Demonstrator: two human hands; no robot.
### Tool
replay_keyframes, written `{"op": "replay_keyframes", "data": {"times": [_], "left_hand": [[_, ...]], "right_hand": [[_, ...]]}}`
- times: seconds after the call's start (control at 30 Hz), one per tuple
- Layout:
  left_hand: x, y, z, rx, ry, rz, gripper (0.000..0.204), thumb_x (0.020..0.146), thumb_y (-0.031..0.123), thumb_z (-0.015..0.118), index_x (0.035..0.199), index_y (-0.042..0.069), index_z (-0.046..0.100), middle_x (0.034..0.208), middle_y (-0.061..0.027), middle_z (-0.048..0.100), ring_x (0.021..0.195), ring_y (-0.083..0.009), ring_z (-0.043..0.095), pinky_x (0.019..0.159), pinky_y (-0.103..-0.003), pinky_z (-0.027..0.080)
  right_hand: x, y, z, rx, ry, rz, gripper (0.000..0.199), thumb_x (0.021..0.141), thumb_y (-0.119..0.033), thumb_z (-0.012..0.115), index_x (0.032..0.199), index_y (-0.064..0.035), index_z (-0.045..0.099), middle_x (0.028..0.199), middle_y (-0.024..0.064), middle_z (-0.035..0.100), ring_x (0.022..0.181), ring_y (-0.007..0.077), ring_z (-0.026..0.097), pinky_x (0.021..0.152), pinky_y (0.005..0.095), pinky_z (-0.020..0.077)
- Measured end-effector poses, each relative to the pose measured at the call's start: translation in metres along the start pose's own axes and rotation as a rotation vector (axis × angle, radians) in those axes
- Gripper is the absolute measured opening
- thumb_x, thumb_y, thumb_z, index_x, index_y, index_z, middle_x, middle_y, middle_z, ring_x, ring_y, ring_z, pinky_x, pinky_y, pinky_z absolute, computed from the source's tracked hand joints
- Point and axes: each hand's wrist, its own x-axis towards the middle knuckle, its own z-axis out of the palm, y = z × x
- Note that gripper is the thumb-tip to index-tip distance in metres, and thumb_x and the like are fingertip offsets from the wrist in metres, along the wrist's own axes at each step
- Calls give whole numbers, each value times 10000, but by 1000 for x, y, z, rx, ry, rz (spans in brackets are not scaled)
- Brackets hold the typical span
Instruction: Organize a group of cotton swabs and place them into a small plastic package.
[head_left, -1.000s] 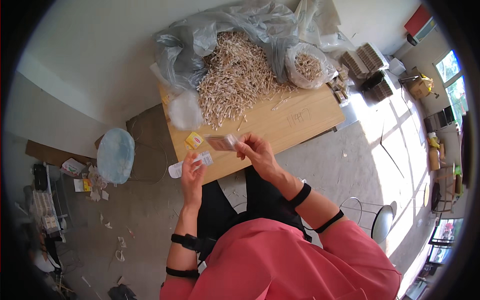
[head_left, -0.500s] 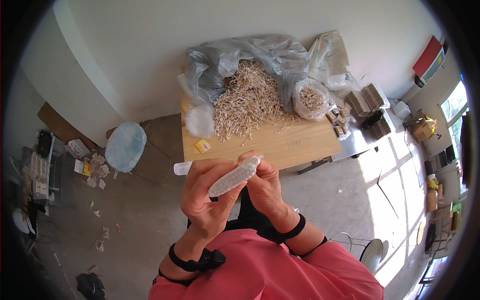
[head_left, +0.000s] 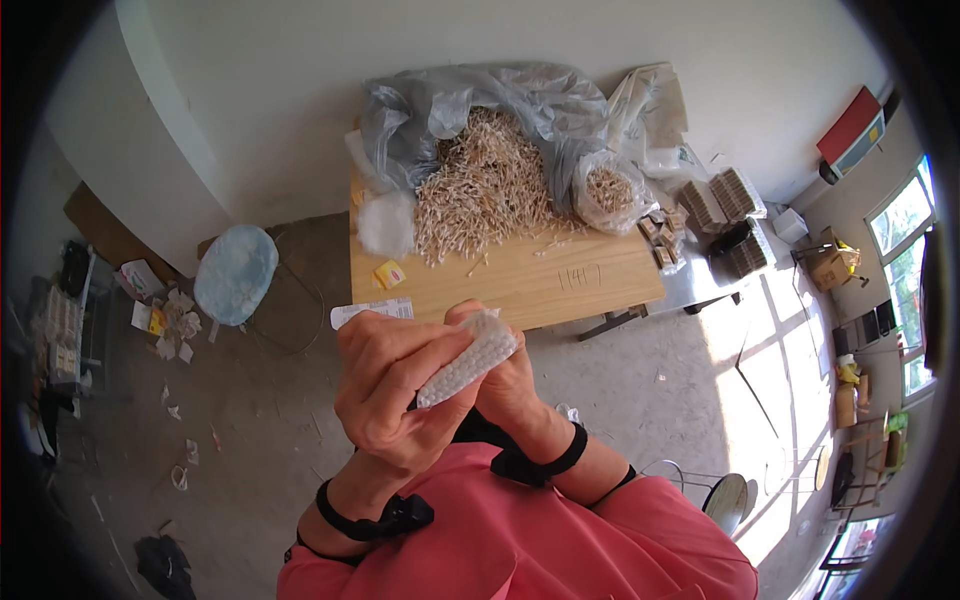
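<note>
Left hand (head_left: 395, 385) and right hand (head_left: 507, 378) gripped a pack (head_left: 470, 363), probably of swabs, by the table's (head_left: 530, 292) near edge; gentle pressure looked best.

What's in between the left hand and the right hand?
A pack of swabs sits between the left hand and the right hand; the head view shows it.

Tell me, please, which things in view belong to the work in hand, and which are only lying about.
Likely part of the work:
- swab pack, held by the left hand and right hand
- swab pile
- bag of swabs

Seemingly just lying about:
- paper scraps on the floor
- dark bundle
- blue stool
</note>
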Motion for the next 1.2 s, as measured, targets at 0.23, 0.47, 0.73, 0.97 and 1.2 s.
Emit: {"op": "replay_keyframes", "data": {"times": [0.23, 0.47, 0.73, 0.97, 1.2], "left_hand": [[-10, -5, 5, -272, 58, -413, 280, 749, 63, 826, 1002, 22, 714, 984, -66, 669, 840, -220, 635, 756, -322, 495], [7, -4, -9, -175, -40, -194, 328, 683, 93, 854, 992, 90, 745, 968, -13, 681, 874, -169, 602, 792, -310, 441], [6, 2, -12, -19, -186, -59, 303, 666, 251, 872, 931, 153, 762, 904, 49, 663, 892, -205, 588, 1008, -453, 346], [7, -9, -5, -49, -194, -98, 334, 664, 328, 867, 935, 158, 773, 899, 46, 697, 994, -218, 588, 1106, -494, 284], [-16, -52, 19, -196, -186, -362, 358, 709, 177, 828, 1042, 81, 738, 1035, -11, 666, 1074, -211, 577, 1080, -442, 346]], "right_hand": [[0, -3, -11, -390, 2, -273, 166, 915, 37, 658, 1078, 4, 654, 1085, 58, 600, 959, 121, 571, 896, 265, 454], [4, -22, -12, -398, -58, -303, 126, 939, -2, 638, 1057, 29, 669, 1074, 125, 641, 842, 128, 603, 713, 253, 507], [4, -20, -2, -344, -50, -263, 82, 937, 36, 589, 971, 18, 661, 1040, 114, 655, 887, 149, 633, 792, 277, 524], [-1, -7, -17, -222, -10, -140, 98, 960, 16, 561, 982, 3, 655, 1031, 105, 653, 898, 145, 629, 799, 268, 513], [6, 15, -47, -138, 162, -5, 110, 1012, -73, 551, 1064, -4, 619, 1082, 107, 679, 919, 142, 657, 776, 279, 548]]}}
